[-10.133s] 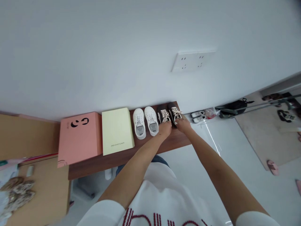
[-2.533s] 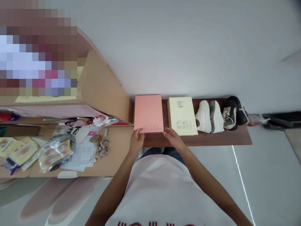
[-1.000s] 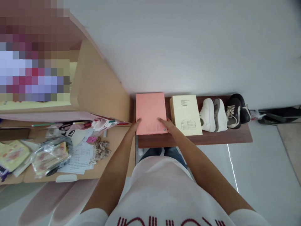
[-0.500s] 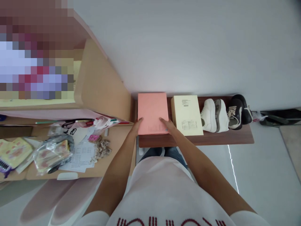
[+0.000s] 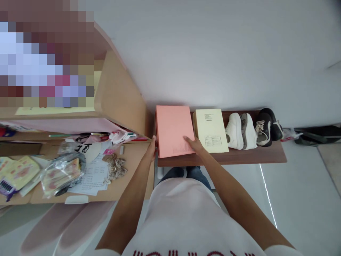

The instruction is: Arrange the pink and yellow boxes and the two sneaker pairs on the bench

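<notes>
The pink box (image 5: 173,129) lies slightly skewed on the dark wooden bench (image 5: 239,158). The right hand (image 5: 194,144) rests open on its top; the left hand (image 5: 151,149) sits at its left edge, its grip hard to tell. Beside it stand one cream box (image 5: 211,131), two white sneakers (image 5: 241,131) and two dark sneakers (image 5: 268,125). Left of the bench, a wooden shelf (image 5: 130,170) holds a plastic bag (image 5: 62,172) and papers (image 5: 90,181).

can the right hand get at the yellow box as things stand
Probably yes: the right hand lies on the pink box, right beside the pale yellow box, and nothing seems to stand between them.
</notes>
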`<state>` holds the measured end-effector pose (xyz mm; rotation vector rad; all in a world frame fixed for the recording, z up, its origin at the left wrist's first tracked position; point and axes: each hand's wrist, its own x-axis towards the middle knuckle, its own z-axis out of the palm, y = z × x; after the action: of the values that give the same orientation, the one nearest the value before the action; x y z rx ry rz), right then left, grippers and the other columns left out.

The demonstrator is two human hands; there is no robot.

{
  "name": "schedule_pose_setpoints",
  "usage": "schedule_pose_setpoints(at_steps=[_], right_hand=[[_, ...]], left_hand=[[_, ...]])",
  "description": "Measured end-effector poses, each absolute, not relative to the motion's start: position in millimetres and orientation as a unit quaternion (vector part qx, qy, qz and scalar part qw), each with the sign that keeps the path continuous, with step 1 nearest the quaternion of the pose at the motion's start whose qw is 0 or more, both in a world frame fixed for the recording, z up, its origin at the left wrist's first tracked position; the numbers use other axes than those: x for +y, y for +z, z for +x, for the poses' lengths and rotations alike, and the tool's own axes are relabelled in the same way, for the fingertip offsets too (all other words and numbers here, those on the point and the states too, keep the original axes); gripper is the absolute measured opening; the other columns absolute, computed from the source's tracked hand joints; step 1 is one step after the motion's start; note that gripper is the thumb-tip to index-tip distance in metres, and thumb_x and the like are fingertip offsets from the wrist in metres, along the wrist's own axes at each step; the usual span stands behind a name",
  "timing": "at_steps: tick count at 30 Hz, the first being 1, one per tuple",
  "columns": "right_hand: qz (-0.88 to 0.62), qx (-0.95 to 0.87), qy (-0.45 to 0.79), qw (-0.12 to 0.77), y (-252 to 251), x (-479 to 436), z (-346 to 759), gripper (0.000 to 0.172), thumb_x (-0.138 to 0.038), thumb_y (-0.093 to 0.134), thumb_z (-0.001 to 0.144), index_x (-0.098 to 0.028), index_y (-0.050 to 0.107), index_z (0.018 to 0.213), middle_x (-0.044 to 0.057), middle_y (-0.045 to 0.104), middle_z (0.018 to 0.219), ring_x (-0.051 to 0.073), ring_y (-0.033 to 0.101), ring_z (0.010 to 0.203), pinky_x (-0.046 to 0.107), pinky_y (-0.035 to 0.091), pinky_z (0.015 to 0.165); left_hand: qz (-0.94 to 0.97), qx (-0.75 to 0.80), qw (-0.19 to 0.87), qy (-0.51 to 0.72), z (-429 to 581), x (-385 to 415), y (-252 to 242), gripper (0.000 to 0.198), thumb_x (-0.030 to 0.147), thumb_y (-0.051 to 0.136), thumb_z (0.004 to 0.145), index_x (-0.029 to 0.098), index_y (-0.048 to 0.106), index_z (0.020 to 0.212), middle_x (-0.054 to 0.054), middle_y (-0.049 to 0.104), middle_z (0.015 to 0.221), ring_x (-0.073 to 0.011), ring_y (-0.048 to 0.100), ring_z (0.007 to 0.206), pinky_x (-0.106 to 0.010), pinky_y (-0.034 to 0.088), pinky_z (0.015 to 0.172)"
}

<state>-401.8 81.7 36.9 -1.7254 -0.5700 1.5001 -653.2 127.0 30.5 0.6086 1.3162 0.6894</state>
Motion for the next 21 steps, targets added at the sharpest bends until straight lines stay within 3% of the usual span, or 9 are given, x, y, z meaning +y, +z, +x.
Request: schedule_pose_setpoints(at_steps=[3,11,13,17,21], right_hand=[[-0.67,-0.229,0.587,0.393,38.7,74.1,-402.1,0.073,-0.061,0.077,0.078,-0.016,0.063,0.133,0.016,0.068,0.135,0.027,0.066,0.123,0.045,0.052,0.108],[-0.64,-0.266,0.581,0.427,37.6,65.6,-416.0,0.076,-0.071,0.062,0.084,-0.021,0.056,0.141,0.012,0.066,0.139,0.024,0.063,0.127,0.043,0.049,0.111],[-0.653,-0.298,0.547,0.432,38.6,67.0,-420.6,0.086,-0.071,0.062,0.083,-0.022,0.044,0.152,0.011,0.056,0.15,0.023,0.054,0.138,0.042,0.04,0.119],[-0.711,-0.328,0.492,0.381,41.1,71.9,-431.0,0.102,-0.074,0.057,0.085,-0.02,0.021,0.163,0.011,0.022,0.17,0.022,0.017,0.158,0.04,0.011,0.129],[-0.718,-0.325,0.513,0.339,48.4,77.5,-442.9,0.096,-0.077,0.048,0.088,-0.025,0.021,0.164,0.004,0.009,0.173,0.022,-0.001,0.16,0.044,-0.002,0.129]], left_hand=[[0.255,0.543,0.737,0.311,-654.0,123.3,34.9,0.08,0.083,0.042,0.087,0.018,0.067,0.127,-0.014,0.075,0.12,-0.0327,0.064,0.126,-0.045,0.056,0.1],[0.241,0.503,0.779,0.287,-671.7,120.7,49.7,0.07,0.064,0.063,0.087,0.013,0.064,0.134,-0.018,0.073,0.123,-0.0348,0.061,0.13,-0.047,0.052,0.109],[0.242,0.496,0.778,0.3,-672.8,121.1,53.9,0.069,0.061,0.063,0.087,0.011,0.062,0.135,-0.018,0.073,0.123,-0.0346,0.061,0.13,-0.048,0.051,0.11],[0.247,0.506,0.768,0.306,-667.7,121.8,62.5,0.061,0.054,0.064,0.089,0.01,0.064,0.131,-0.018,0.074,0.121,-0.0344,0.063,0.127,-0.047,0.052,0.109],[0.269,0.533,0.74,0.311,-659.2,121.1,69.9,0.056,0.052,0.069,0.088,0.013,0.066,0.127,-0.016,0.075,0.117,-0.0338,0.066,0.123,-0.046,0.055,0.106]])
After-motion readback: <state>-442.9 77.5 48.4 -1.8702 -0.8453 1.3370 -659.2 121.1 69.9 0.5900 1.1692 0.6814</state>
